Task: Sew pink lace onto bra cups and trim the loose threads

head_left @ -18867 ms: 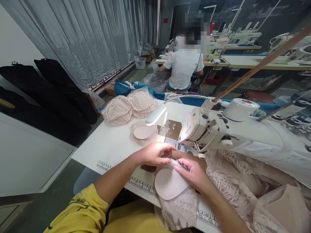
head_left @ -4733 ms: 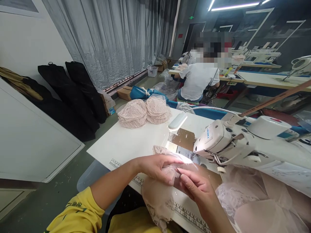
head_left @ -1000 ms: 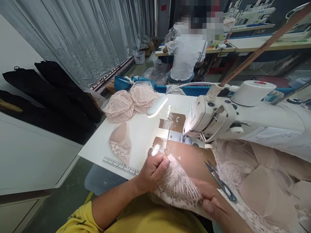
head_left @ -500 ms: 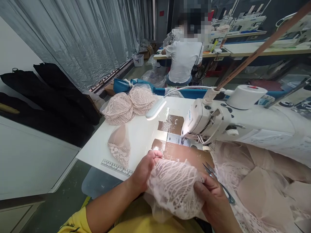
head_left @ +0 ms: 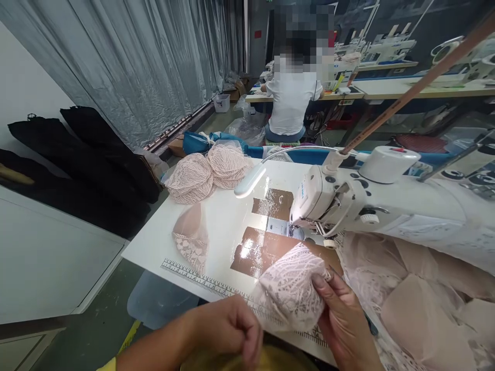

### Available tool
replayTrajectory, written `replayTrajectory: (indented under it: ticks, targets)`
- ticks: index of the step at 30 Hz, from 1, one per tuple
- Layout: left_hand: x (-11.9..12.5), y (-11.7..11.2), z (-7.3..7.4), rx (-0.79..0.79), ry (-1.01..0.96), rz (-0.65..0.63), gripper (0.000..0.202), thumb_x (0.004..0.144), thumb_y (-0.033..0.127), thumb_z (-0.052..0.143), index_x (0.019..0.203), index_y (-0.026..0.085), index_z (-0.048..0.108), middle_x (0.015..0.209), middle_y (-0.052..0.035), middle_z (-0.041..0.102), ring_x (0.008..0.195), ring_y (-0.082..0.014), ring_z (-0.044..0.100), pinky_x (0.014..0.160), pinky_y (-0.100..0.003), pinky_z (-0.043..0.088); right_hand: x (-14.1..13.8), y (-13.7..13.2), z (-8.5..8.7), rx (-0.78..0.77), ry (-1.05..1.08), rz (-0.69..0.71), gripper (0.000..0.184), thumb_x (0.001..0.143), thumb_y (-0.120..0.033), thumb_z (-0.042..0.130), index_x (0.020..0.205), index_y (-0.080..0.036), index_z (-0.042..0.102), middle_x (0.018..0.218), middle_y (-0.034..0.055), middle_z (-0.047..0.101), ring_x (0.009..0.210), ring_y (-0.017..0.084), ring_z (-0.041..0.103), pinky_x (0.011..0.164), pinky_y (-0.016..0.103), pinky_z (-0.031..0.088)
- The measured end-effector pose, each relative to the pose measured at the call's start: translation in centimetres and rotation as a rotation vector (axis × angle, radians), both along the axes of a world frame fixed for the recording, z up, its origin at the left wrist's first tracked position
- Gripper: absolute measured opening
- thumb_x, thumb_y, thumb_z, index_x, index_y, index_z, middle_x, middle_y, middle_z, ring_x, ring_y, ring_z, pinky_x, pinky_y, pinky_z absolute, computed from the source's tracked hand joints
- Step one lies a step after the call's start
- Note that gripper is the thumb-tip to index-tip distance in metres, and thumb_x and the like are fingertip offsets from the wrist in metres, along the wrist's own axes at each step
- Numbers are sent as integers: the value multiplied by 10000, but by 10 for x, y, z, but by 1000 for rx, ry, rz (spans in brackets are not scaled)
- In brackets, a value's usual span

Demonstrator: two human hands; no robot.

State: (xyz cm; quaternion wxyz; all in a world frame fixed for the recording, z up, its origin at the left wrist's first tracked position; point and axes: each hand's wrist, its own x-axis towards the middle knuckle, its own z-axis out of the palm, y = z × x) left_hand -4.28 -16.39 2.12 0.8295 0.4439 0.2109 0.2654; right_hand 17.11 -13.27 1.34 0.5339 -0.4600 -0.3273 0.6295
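Note:
A pale pink lace bra cup [head_left: 296, 293] is pinched at its right edge by my right hand [head_left: 340, 314], above the table's front edge. My left hand [head_left: 232, 330] is just left of the cup and apart from it. Its fingers curl downward, and the fingertips are hidden, so I cannot tell whether anything is in them. Behind my right hand, a bit of the scissors' handle [head_left: 370, 323] shows. Beyond the cup stands the white sewing machine [head_left: 328, 201], its needle area lit by a lamp [head_left: 250, 180].
Two stacks of lace cups [head_left: 191, 180] lie at the table's back left. A single cup [head_left: 191, 237] rests nearer, by a printed ruler [head_left: 209, 282]. Beige mesh pieces [head_left: 417, 304] pile up at the right. Farther off, a person in a white shirt [head_left: 288, 103] sits at another table.
My left hand has let go of the lace cup and moved down toward me. My right hand still holds the cup, which now shows its front more flatly.

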Motion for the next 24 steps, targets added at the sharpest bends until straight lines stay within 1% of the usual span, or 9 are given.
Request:
replayTrajectory:
  ticks: [1, 3, 5, 7, 10, 14, 17, 20, 24]
  targets:
    - [-11, 4, 8, 108, 31, -41, 222, 731, 200, 663, 539, 111, 595, 597, -51, 601, 548, -116, 558, 549, -230, 447, 2, 0, 2, -17, -29, 53, 238, 655, -416, 777, 733, -209, 690, 670, 16, 679, 586, 176, 609, 605, 315, 525]
    - [-27, 13, 25, 339, 154, 207, 117, 734, 244, 682, 761, 131, 667, 804, -77, 660, 744, -160, 607, 705, -274, 490, 0, -4, 7, -48, -91, 196, 248, 649, -415, 784, 703, -197, 680, 653, 8, 654, 573, 149, 571, 571, 270, 482]
    - [-31, 22, 39, 514, 377, 358, 506, 631, 289, 790, 1096, 173, 630, 1144, -104, 615, 1011, -225, 570, 903, -343, 458, -8, -9, 13, -1, -158, 331, 249, 667, -420, 771, 673, -191, 673, 623, -8, 613, 563, 125, 524, 546, 235, 430]
    - [-26, 28, 43, 567, 511, 327, 679, 613, 322, 815, 1229, 198, 558, 1240, -92, 565, 1082, -238, 538, 956, -349, 427, -16, -14, 18, 74, -219, 402, 241, 705, -429, 736, 672, -197, 680, 628, -12, 596, 583, 128, 517, 559, 234, 415]
    - [-15, 27, 34, 550, 525, 222, 412, 770, 348, 683, 1125, 155, 600, 994, -48, 622, 877, -174, 574, 790, -261, 462, -21, -14, 20, 197, -326, 422, 247, 769, -427, 668, 668, -202, 686, 742, 22, 630, 719, 179, 573, 672, 273, 443]
    - [-11, 20, 24, 663, 588, 202, 243, 834, 373, 589, 880, 134, 589, 708, 18, 490, 643, -102, 446, 605, -201, 381, -18, -13, 16, 221, -420, 375, 282, 794, -436, 631, 646, -198, 656, 833, 43, 626, 793, 202, 579, 716, 287, 449]
    - [-13, 18, 28, 780, 620, 181, 218, 838, 360, 585, 805, 147, 551, 665, 35, 433, 610, -91, 396, 595, -201, 350, -19, -15, 13, 169, -387, 353, 282, 796, -447, 628, 660, -200, 631, 759, 26, 617, 711, 182, 571, 654, 275, 452]
    - [-13, 19, 34, 834, 654, 247, 229, 838, 373, 595, 892, 153, 561, 700, 30, 466, 632, -98, 421, 616, -210, 351, -22, -15, 11, 154, -378, 344, 281, 805, -437, 625, 653, -200, 620, 674, 10, 609, 631, 157, 545, 603, 262, 437]
    - [-10, 20, 36, 887, 722, 264, 161, 885, 306, 520, 827, 157, 538, 649, 42, 428, 587, -88, 392, 571, -210, 314, -25, -14, 7, 253, -382, 335, 255, 803, -397, 634, 647, -195, 625, 749, 29, 621, 687, 169, 578, 619, 265, 450]
